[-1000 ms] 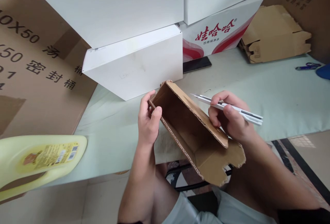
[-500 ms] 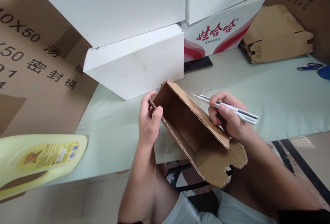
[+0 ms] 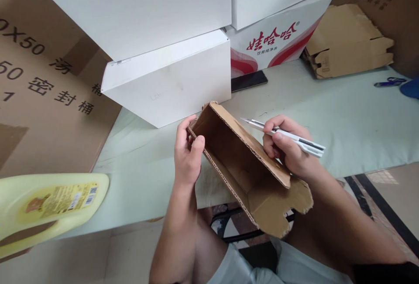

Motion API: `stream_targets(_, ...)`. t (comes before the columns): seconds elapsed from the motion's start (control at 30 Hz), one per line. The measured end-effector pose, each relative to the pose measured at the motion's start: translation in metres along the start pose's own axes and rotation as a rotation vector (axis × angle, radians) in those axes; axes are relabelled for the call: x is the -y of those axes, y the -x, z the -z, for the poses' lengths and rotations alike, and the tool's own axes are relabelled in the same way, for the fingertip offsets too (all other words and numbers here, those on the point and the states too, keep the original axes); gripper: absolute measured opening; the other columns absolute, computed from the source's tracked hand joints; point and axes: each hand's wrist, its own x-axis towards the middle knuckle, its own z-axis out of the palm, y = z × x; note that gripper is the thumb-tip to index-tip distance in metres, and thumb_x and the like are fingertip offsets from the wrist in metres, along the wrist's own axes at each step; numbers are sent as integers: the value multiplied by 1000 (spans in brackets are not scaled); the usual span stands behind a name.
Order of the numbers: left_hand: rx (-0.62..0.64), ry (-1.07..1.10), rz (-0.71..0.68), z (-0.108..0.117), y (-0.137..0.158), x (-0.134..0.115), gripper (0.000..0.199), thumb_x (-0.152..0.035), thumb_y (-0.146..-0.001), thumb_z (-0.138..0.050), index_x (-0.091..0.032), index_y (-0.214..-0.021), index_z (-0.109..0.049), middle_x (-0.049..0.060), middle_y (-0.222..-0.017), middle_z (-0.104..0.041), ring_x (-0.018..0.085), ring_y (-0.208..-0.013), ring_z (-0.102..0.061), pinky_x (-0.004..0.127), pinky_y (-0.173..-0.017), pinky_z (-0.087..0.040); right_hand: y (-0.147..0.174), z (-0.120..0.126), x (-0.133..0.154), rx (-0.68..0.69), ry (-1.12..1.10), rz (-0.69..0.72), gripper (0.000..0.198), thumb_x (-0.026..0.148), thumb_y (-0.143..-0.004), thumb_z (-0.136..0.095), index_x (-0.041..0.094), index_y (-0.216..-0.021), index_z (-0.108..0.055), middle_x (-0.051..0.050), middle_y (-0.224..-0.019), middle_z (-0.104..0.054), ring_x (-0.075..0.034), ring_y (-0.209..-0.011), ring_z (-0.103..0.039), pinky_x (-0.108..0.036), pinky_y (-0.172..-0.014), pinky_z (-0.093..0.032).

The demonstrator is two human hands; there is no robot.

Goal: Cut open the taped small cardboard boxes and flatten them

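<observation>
An open cardboard box (image 3: pixel 229 153), tilted with its hollow side toward me, is held above the front of the table. My left hand (image 3: pixel 190 148) is closed on its upper left edge, the thumb on the near rim and the fingers behind. In my right hand (image 3: pixel 286 144) is a slim white craft knife (image 3: pixel 303 143), pinched between thumb and fingers. Its pointed tip is directed to the upper left, just beyond the box's far side. The lower fingers of that hand rest against the box. A ragged flap (image 3: pixel 281 210) sticks out at the lower right end.
White cartons (image 3: pixel 170 83) stand stacked at the back, with a dark phone (image 3: pixel 250 81) beside them. Flattened cardboard (image 3: pixel 350 42) and blue scissors (image 3: pixel 389 82) lie at the right. A large brown carton (image 3: pixel 65 114) and a yellow jug (image 3: pixel 55 205) are at the left.
The view has shifted slightly, so background things sit a little further left. Both hands keep their hold on the box and the craft knife.
</observation>
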Motion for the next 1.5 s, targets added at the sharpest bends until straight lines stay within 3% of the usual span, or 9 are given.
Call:
stream_targets(0.3,-7,13,6,-1,0,-2,40,-39,-86,-67,-25,-124,-67,5,-99,-61,24,-100,-61,33,-74,-54,0,-1,1,-4,-2,-3,29,51,-98,-67,23,-94,-60,6,-53,-61,-7,-39,-40,-21,-38,-28)
stream_targets(0.43,-4,18,17,0,-1,-4,40,-39,-85,-67,-25,-124,-67,4,-98,-61,24,-99,-61,32,-72,-53,4,0,-2,2,-44,53,20,44,-100,-66,26,-104,-58,2,-72,-75,-8,-41,-41,-22,-39,-32)
stream_targets(0.57,2,14,28,0,-1,-3,42,-39,-86,-66,-26,-125,-66,5,-101,-63,25,-101,-63,34,-73,-55,7,2,2,105,-4,162,14,36,-100,-67,29,-109,-58,-2,-94,-82,-9,-46,-43,-24,-44,-36)
stream_targets(0.7,18,19,24,1,-1,-2,44,-39,-86,-66,-25,-127,-64,7,-112,-67,26,-108,-63,36,-81,-57,8,6,11,231,92,289,21,36,-96,-70,32,-115,-61,-6,-106,-82,-21,-77,-68,-36,-70,-55)
stream_targets(0.77,32,22,20,1,-1,-2,44,-39,-87,-65,-25,-128,-63,8,-121,-68,26,-110,-64,38,-88,-57,7,7,15,310,160,350,22,40,-95,-70,33,-114,-61,-5,-106,-83,-28,-103,-69,-45,-88,-55)
stream_targets(0.87,44,16,11,0,-1,-3,44,-39,-87,-63,-24,-129,-62,8,-125,-69,26,-111,-65,40,-92,-57,5,7,17,425,257,394,21,37,-94,-69,32,-111,-59,-3,-104,-83,-29,-115,-65,-48,-100,-51)
stream_targets(0.97,37,9,25,0,-1,-4,44,-38,-86,-63,-25,-128,-63,7,-117,-69,27,-110,-64,38,-85,-57,3,6,17,442,293,395,20,30,-92,-69,31,-109,-58,-2,-97,-82,-27,-112,-62,-45,-99,-50)
stream_targets(1.1,36,12,45,-1,-1,-7,43,-37,-86,-64,-25,-127,-65,7,-106,-67,27,-107,-63,35,-76,-55,4,6,15,343,272,409,22,26,-91,-69,32,-108,-56,-2,-88,-77,-26,-102,-61,-42,-92,-51)
stream_targets(1.5,38,-10,31,-1,-1,-7,42,-37,-87,-63,-26,-127,-65,5,-97,-63,27,-104,-63,38,-80,-56,6,5,12,238,233,394,15,30,-95,-67,33,-106,-58,-1,-82,-72,-23,-82,-62,-39,-80,-50)
